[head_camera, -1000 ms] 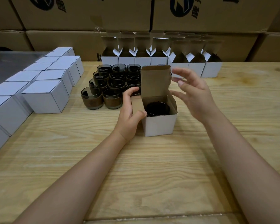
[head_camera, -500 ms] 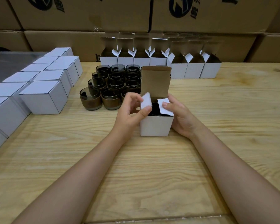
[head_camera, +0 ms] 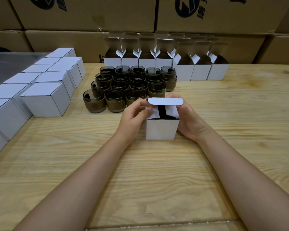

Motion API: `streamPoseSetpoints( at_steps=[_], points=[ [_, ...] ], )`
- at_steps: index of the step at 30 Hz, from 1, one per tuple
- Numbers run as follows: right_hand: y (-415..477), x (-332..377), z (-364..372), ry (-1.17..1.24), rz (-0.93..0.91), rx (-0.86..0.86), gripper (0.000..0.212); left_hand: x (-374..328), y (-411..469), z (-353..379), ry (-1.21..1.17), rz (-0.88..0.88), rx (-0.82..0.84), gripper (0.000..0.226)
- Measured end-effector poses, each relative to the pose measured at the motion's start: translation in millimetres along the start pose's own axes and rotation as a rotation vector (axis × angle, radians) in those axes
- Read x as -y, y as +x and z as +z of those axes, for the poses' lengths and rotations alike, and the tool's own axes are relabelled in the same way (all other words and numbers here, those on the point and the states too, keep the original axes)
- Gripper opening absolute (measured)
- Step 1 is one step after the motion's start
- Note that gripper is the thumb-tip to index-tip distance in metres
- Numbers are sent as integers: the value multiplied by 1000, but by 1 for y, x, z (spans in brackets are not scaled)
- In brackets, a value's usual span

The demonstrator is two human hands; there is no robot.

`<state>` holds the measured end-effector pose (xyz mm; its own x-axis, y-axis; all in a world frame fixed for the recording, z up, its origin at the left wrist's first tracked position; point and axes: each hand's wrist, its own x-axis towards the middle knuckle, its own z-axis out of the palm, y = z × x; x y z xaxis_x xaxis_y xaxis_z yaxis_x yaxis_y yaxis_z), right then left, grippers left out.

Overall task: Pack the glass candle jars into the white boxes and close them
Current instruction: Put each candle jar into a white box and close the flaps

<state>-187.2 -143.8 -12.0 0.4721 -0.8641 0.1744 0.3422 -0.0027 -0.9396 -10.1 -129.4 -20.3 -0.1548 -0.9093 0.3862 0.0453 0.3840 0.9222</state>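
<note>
Both my forearms come up from the bottom corners of the frame and meet at the middle, wrists low over the worktop (head_camera: 232, 117). My left grip (head_camera: 134, 115) sits against the left side of the white box (head_camera: 161, 129), fingers curled in, thumb and forefinger pinching at the left end of the lid (head_camera: 164, 101). My right grip (head_camera: 189, 121) cups the right wall of the box, palm turned inward, fingers bent up round the lid's right corner. So both are clasped on the box, neither loose.

The box stands upright on the worktop at the centre of the frame. Its lid is folded forward, nearly level, with the tuck flap hanging toward me and not pushed in. The two side flaps lie folded inward beneath it, and the dark candle jar (head_camera: 161, 111) shows through the gap between them, down inside the box.

Just behind the box stands a cluster of jars (head_camera: 130, 84). Further back, upper centre, is a row of open boxes (head_camera: 183, 72). Closed boxes (head_camera: 47, 99) line the left of the frame. Brown cartons (head_camera: 90, 15) fill the top.
</note>
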Motion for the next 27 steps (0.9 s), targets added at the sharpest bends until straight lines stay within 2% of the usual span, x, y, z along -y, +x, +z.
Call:
streamPoseSetpoints(
  at_steps=[2, 7, 12, 14, 17, 22, 27],
  points=[
    [1, 1, -1, -11, 13, 19, 73, 0, 0, -1, 5, 2, 6, 20],
    [-1, 1, -4, 4, 33, 42, 71, 1, 0, -3, -7, 7, -23, 19],
    [-5, 2, -8, -14, 34, 38, 42, 1, -2, -7, -19, 40, -27, 13],
    [-6, 2, -8, -23, 33, 34, 41, 1, -2, -7, -35, 44, -31, 3],
    [-7, 4, -8, -27, 26, 26, 41, -1, -3, -7, -60, 82, -64, 5],
    [-9, 5, -13, -25, 15, 19, 37, -1, -4, -6, -84, 85, -72, 16],
    [-9, 5, -12, -9, 1, 28, 38, 0, -4, -4, -76, 68, -90, 41]
  ],
)
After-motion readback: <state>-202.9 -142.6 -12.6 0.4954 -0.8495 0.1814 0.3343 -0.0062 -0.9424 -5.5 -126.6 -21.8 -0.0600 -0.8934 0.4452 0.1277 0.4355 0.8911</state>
